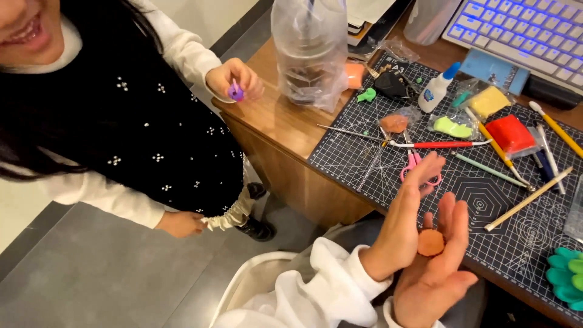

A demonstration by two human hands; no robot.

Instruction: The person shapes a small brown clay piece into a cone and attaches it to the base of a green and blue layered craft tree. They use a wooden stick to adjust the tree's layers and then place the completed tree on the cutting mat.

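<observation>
My left hand and my right hand meet in front of the desk edge, with a flat round piece of orange clay pressed between them. The clay rests on the upturned fingers of my right hand, and my left hand stands edge-on against it. Both wrists come out of white sleeves. Just beyond my fingertips lie pink-handled scissors on a dark gridded cutting mat.
Another person in a black top stands at the left and holds a small purple piece. On the mat lie a glue bottle, red clay, yellow clay, green clay, a wooden stick and several tools. A clear plastic bottle and a keyboard stand behind.
</observation>
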